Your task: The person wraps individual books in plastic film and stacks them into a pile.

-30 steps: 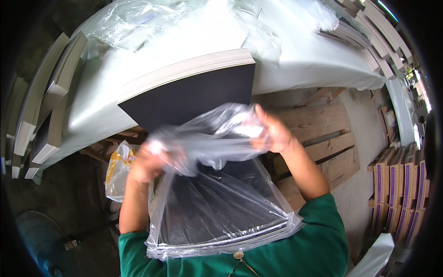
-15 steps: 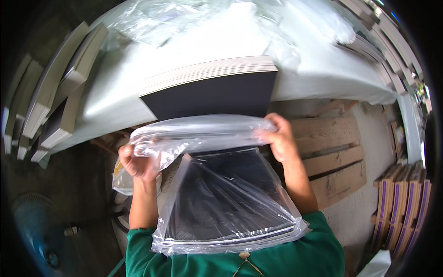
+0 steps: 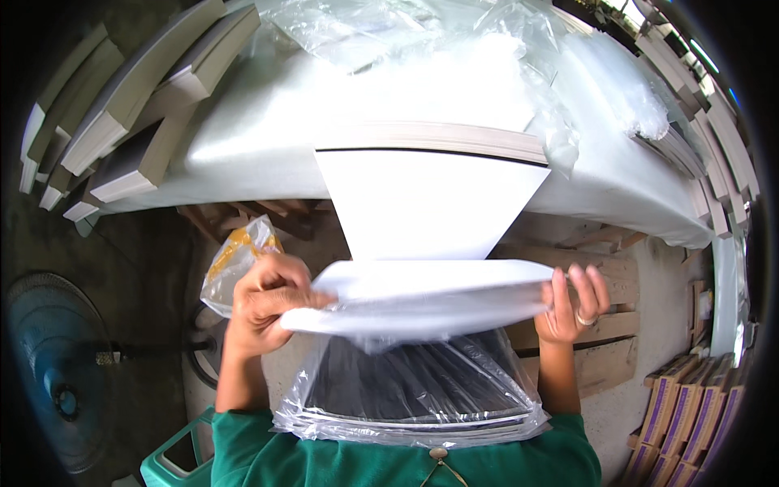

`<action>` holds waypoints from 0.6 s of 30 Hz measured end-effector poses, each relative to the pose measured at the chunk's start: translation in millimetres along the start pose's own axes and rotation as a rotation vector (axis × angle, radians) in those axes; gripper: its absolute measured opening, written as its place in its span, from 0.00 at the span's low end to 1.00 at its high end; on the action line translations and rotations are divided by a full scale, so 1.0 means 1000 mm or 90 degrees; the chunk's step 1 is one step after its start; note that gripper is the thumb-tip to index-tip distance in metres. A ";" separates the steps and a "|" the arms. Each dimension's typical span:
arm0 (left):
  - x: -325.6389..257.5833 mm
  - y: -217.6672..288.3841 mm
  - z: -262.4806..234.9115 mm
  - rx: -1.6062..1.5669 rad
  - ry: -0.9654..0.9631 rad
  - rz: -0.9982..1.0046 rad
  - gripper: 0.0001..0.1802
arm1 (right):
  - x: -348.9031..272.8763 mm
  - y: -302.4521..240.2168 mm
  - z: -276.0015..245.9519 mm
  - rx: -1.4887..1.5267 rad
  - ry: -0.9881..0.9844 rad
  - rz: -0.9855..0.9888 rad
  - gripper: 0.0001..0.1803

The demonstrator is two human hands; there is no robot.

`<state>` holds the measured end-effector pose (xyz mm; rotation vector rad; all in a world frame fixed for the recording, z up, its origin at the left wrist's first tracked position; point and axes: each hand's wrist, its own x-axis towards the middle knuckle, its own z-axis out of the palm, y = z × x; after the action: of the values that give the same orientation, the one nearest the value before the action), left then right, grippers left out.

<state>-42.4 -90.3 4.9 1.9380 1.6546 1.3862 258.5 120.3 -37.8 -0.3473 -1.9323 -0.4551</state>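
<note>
Between my hands is a white sheet-like panel, smeared by motion, with a hazy film-like layer along its near side. I cannot tell whether it lies inside a plastic bag. My left hand pinches its left corner. At the right end, my right hand, with a ring on one finger, grips the edge. Directly beyond stands a stack of thin boards, its front face white. On my lap lie black panels in clear plastic bags, partly hidden by the held panel.
A pale-covered table holds loose clear plastic bags and stacks of boards at left. A fan and a green stool stand at left. Right are a wooden pallet and purple-striped cartons.
The clear bag held across my hands has given way to a white panel. The stack's front face was black and is now white. My hands have moved slightly nearer and rightward.
</note>
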 end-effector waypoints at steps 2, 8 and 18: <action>0.005 -0.004 -0.012 -0.306 -0.180 -0.100 0.08 | 0.026 0.002 -0.014 0.142 -0.087 0.009 0.11; -0.010 -0.090 0.040 -0.801 -0.039 -0.580 0.18 | -0.019 0.027 0.011 1.226 -0.259 1.041 0.22; -0.125 -0.258 0.138 -0.736 0.059 -0.687 0.10 | -0.236 -0.004 0.115 0.860 -0.426 1.186 0.16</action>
<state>-89.7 -61.1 -307.7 0.2495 1.0922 1.3629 255.2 162.3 -297.1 -1.1446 -1.1996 2.1837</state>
